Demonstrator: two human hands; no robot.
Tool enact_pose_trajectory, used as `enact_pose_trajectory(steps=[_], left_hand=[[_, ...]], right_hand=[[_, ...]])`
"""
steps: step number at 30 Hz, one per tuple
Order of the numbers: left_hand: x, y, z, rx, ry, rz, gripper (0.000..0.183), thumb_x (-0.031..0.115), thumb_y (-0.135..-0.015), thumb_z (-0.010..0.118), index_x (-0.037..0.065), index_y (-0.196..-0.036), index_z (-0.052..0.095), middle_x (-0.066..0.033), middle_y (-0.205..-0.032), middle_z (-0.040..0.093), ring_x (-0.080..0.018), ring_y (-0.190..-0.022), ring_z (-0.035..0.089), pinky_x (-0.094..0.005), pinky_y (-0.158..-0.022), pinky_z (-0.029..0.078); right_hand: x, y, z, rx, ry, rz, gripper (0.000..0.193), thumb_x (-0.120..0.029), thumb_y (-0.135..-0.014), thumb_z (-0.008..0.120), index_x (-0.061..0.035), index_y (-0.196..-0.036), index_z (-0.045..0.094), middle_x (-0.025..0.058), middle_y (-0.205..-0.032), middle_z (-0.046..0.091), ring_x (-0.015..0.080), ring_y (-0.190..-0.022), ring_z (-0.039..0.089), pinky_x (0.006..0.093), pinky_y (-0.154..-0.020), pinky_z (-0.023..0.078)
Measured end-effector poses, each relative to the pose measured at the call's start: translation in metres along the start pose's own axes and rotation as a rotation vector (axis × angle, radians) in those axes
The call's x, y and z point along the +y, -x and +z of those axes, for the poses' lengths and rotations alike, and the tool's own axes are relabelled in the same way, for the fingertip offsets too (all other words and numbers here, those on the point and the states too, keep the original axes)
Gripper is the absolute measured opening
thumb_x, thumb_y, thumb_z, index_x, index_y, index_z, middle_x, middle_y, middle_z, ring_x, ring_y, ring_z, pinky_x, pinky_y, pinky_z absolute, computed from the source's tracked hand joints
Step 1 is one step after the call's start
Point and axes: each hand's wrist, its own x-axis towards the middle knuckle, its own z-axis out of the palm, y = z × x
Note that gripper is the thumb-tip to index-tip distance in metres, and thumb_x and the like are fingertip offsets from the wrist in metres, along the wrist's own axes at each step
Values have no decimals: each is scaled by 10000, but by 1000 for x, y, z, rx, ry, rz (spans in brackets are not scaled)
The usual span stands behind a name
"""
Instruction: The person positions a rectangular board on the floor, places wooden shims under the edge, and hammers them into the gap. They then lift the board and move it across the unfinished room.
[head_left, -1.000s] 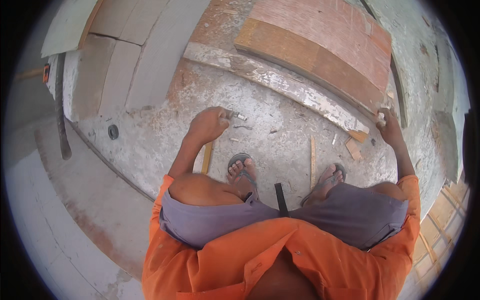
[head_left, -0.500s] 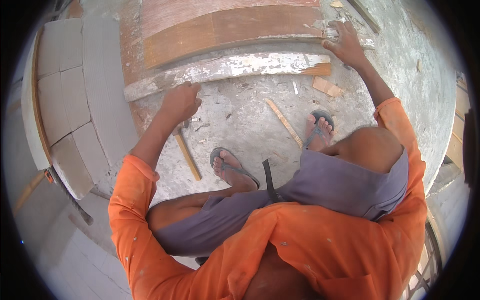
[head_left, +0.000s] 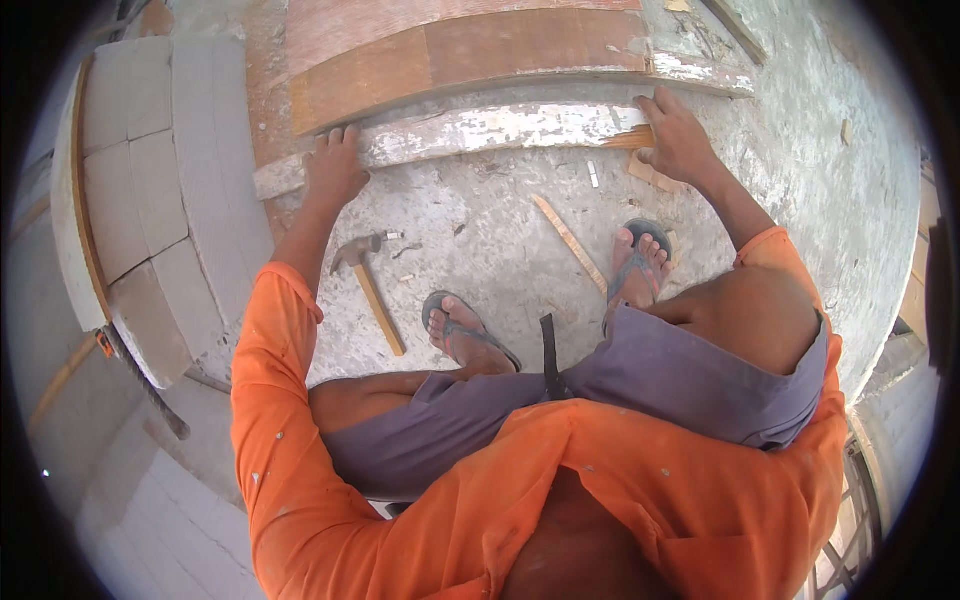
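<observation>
A wooden plank [head_left: 500,130] with flaking white paint lies across the floor in front of me. Toward its left end my left hand [head_left: 335,172] is closed over it, fingers on the far edge. At the other end, where bare brown wood shows, my right hand [head_left: 682,142] grips the plank with thumb and fingers at its edges. A hammer [head_left: 378,300] with a wooden handle rests on the floor below my left hand. Just beyond the plank lies a brown board [head_left: 470,60], with a white-flaked strip [head_left: 700,72] at its right.
Grey blocks [head_left: 150,200] are laid at the left, beside a dark bar [head_left: 150,390]. A thin wood strip [head_left: 572,245] points toward my sandalled right foot [head_left: 640,262]. A small wood scrap [head_left: 655,176] sits near my right hand. Small debris dots the concrete floor [head_left: 480,220].
My right hand has come nearer, from the far strip to the plank's right end. My left hand has shifted left and closed over the plank. The hammer's head is now uncovered.
</observation>
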Motion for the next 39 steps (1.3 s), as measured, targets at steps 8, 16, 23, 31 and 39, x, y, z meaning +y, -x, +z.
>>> enact_pose_trajectory(steps=[8,16,23,31,39], left_hand=[[-2,101,-19,-166,155,116,534,158,-597,712,50,-1067,482,-158,-1058,530,-333,-1089,477,-446,-892,416],[-38,256,66,-279,486,-286,536,162,-612,709,8,-1081,501,-195,-1064,538,-372,-1058,499,-418,-877,438],[-44,412,120,-91,541,-875,414,170,-696,666,28,-1070,561,-183,-1026,571,-358,-1013,534,-415,-851,451],[-33,393,136,-302,639,-949,336,136,-732,633,33,-1050,596,-191,-987,593,-357,-966,559,-403,-834,458],[-69,143,78,355,648,-355,198,175,-838,550,80,-966,668,-142,-949,629,-320,-901,594,-377,-784,472]], right_hand=[[-16,54,-41,-137,-194,-22,689,-160,-517,782,-65,-1139,503,133,-1044,430,333,-983,513,411,-815,467],[-90,26,-39,-337,-540,-216,680,-138,-543,781,-84,-1163,506,124,-1012,420,319,-972,509,394,-829,458],[-75,-7,-39,-192,-462,-98,420,-38,-719,655,-68,-1117,527,112,-953,433,254,-877,523,363,-768,439],[-60,14,1,-235,-467,-72,347,-24,-733,630,-43,-1070,551,106,-923,445,235,-807,526,336,-744,425],[-63,4,-28,-182,-402,-47,318,-24,-749,611,-35,-1061,551,115,-903,454,244,-832,535,338,-750,429]])
